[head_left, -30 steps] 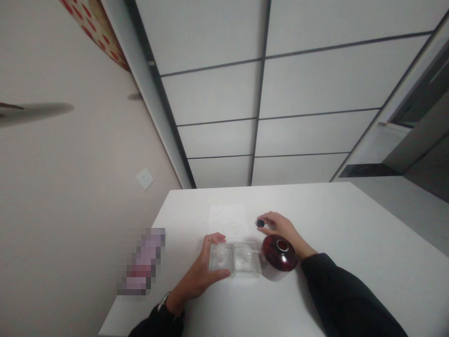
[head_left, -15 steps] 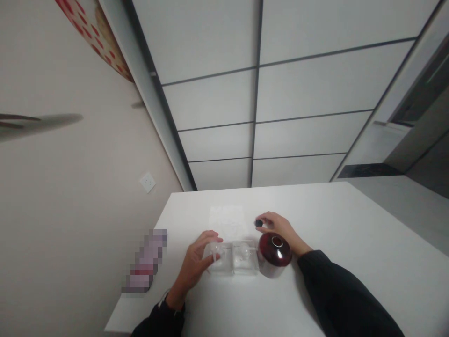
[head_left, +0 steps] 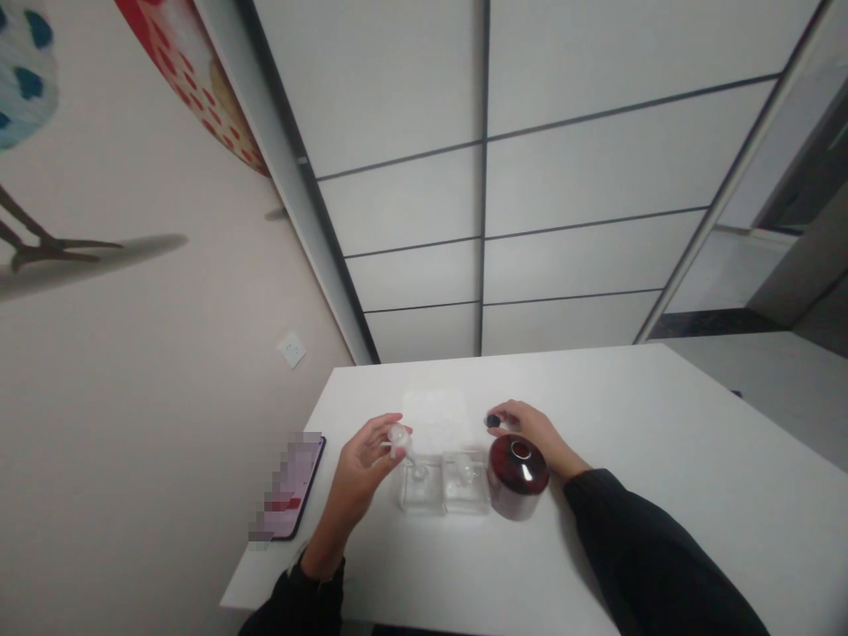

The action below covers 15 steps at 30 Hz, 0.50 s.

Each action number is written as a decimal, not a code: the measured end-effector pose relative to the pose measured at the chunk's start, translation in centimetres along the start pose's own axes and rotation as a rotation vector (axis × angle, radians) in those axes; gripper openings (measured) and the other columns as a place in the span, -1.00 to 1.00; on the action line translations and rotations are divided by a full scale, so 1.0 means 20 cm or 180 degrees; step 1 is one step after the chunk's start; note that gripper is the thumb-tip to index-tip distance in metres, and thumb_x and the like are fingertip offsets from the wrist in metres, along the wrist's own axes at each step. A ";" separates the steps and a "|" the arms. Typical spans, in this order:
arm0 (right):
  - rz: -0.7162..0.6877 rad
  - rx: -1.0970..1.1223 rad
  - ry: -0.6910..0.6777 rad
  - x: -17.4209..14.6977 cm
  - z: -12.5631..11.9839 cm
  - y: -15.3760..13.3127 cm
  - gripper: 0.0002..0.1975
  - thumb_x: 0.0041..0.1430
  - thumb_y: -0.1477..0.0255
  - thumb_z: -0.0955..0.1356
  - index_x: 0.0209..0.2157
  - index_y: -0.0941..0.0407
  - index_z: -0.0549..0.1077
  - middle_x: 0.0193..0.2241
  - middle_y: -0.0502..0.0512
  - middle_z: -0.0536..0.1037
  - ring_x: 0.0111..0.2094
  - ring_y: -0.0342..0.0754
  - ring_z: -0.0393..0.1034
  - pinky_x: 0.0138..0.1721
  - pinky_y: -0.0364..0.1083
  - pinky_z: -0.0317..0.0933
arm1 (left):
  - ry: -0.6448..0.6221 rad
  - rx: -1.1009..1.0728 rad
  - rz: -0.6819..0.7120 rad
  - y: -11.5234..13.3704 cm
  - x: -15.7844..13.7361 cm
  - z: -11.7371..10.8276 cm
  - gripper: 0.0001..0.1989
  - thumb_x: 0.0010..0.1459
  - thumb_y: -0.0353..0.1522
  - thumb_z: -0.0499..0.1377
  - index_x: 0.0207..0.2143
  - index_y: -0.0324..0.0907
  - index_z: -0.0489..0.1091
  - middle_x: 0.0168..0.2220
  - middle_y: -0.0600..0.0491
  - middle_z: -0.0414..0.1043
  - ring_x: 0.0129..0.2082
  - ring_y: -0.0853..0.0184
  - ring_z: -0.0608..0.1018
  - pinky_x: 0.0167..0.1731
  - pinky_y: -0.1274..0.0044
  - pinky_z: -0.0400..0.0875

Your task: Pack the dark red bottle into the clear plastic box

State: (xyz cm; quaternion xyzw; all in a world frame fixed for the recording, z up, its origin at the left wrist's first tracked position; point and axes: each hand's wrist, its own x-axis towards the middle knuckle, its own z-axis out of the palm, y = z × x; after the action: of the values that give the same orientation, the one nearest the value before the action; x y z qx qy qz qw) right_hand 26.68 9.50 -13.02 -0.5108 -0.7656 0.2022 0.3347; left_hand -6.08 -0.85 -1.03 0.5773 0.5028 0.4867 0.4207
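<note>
Between the thumb and fingers of my left hand (head_left: 364,459) is a small clear, rounded piece (head_left: 398,436); its exact kind is hard to make out. It is above the back left corner of a clear box (head_left: 424,505) with two square sections, each with something clear in it. My right hand (head_left: 523,422) pinches a small black round object (head_left: 493,421), close to the table, behind the box's right end. Just in front of that hand stands a round jar with a shiny dark red lid (head_left: 518,464), right beside the box.
A phone (head_left: 298,495), partly blurred out, lies at the left edge of the white table (head_left: 636,415). A faint pale sheet (head_left: 434,413) lies behind the box. A wall with a socket (head_left: 291,351) rises on the left, and white panelled doors (head_left: 411,203) stand beyond the table.
My left hand has risen and moved back from the box's left section, with the clear piece in it. My right hand still has the black object. The camera view has shifted slightly.
</note>
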 end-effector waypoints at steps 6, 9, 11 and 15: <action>0.0056 0.0079 -0.0086 0.00 -0.01 -0.01 -0.80 0.15 0.34 0.47 -0.19 0.07 0.65 -0.25 0.12 0.67 -0.24 0.11 0.52 -0.19 0.01 0.31 | 0.0013 0.0195 -0.0073 0.03 -0.01 0.01 -0.46 0.11 -0.10 0.46 0.06 -0.17 0.52 -0.04 -0.12 0.68 0.03 0.09 0.68 0.18 0.28 0.50; 0.0056 0.0089 -0.0094 0.00 -0.02 -0.02 -0.80 0.15 0.33 0.47 -0.19 0.07 0.65 -0.27 0.11 0.66 -0.26 0.10 0.51 -0.21 0.00 0.30 | 0.0010 -0.0008 -0.0061 0.05 0.03 0.00 -0.37 0.09 -0.07 0.46 0.11 -0.19 0.48 -0.08 -0.13 0.69 0.02 0.07 0.70 0.12 0.30 0.53; 0.0051 0.0086 -0.0092 0.00 -0.02 -0.02 -0.80 0.15 0.32 0.46 -0.20 0.06 0.65 -0.29 0.10 0.65 -0.28 0.09 0.49 -0.21 0.01 0.30 | 0.0036 -0.0140 -0.0032 0.06 0.09 -0.02 -0.30 0.08 -0.03 0.46 0.16 -0.20 0.44 -0.08 -0.16 0.70 0.03 0.04 0.70 0.07 0.33 0.55; 0.0023 0.0071 -0.0061 0.00 -0.03 -0.03 -0.80 0.14 0.32 0.46 -0.21 0.07 0.65 -0.31 0.09 0.65 -0.30 0.07 0.49 -0.23 -0.01 0.31 | 0.0081 -0.0125 -0.0081 0.02 0.26 -0.07 -0.19 0.08 0.05 0.44 0.23 -0.20 0.39 -0.04 -0.19 0.68 -0.02 0.08 0.69 -0.06 0.41 0.54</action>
State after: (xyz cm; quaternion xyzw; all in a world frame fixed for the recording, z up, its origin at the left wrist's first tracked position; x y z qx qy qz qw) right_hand 26.66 9.26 -12.22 -0.5079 -0.7646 0.2168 0.3323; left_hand -7.31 4.31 0.36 0.5562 0.5057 0.4984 0.4318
